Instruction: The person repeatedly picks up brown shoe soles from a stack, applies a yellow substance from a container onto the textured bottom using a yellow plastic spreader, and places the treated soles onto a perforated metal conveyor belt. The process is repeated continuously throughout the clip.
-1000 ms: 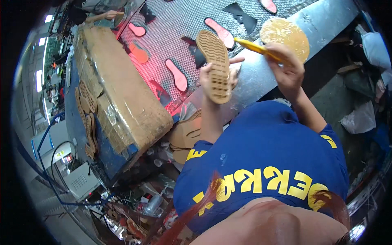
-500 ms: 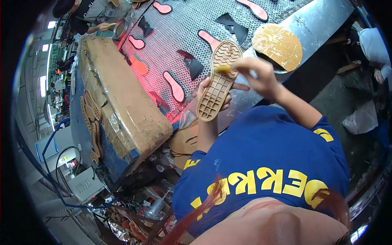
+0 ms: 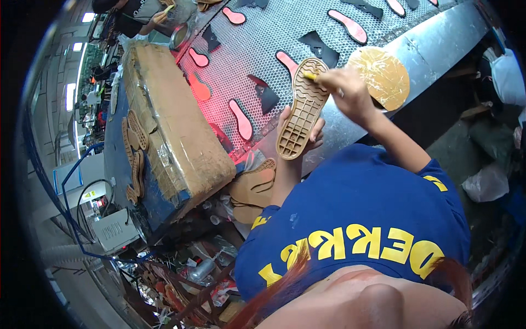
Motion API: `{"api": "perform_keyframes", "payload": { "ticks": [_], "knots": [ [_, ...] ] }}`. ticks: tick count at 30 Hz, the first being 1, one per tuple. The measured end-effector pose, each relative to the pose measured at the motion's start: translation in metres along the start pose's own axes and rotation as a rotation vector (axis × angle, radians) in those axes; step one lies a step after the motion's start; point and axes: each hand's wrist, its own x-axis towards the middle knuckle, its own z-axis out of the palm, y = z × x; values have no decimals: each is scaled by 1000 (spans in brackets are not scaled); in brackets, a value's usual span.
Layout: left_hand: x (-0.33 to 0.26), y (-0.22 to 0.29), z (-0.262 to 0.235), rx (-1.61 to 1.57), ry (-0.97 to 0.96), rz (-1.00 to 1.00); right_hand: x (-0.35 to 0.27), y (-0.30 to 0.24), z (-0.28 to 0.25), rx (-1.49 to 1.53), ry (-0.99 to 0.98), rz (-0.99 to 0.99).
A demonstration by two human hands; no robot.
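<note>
My left hand (image 3: 316, 135) supports a tan shoe sole (image 3: 303, 112) from beneath, with its fingers curled round the edges. The sole's upturned face has a square grid at the near end and wavy ridges at the far end. In my right hand (image 3: 350, 93), closed and slightly blurred, is a small yellow brush (image 3: 310, 75); its bristles are too blurred to make out. The brush meets the wavy end of the sole. Just right of that hand lies a round, tan, scratched lid (image 3: 383, 77) over a container that is mostly hidden.
A perforated metal conveyor (image 3: 241, 60) carries pink insoles (image 3: 240, 119) and black upper pieces (image 3: 264, 94), with a smooth metal edge (image 3: 422, 52) alongside. At left stands a taped cardboard-covered box (image 3: 175, 115). More soles (image 3: 136, 156) lie beside it. A co-worker's hand (image 3: 161, 16) shows at the far left.
The brush has moved from the middle of the sole to its far, wavy end. My left hand still holds the sole. The whole view has shifted slightly.
</note>
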Motion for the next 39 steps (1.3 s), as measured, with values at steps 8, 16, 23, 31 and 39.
{"api": "perform_keyframes", "payload": {
  "ticks": [8, 16, 23, 31, 39],
  "knots": [
    [11, -25, 4, 10, 221, 323, -25, -19, -15, 587, -238, 174],
    [13, -40, 1, 91, 199, 391, -32, -38, -34, 549, -289, -151],
    [-1, -54, 0, 23, 113, 350, 9, 58, 5, 576, -239, 361],
    [-28, -66, 3, 160, 228, 406, 2, 24, 14, 458, -202, -148],
    [-38, -45, 2, -25, 278, 710, -46, 30, -23, 954, -270, 619]
  ]
}}
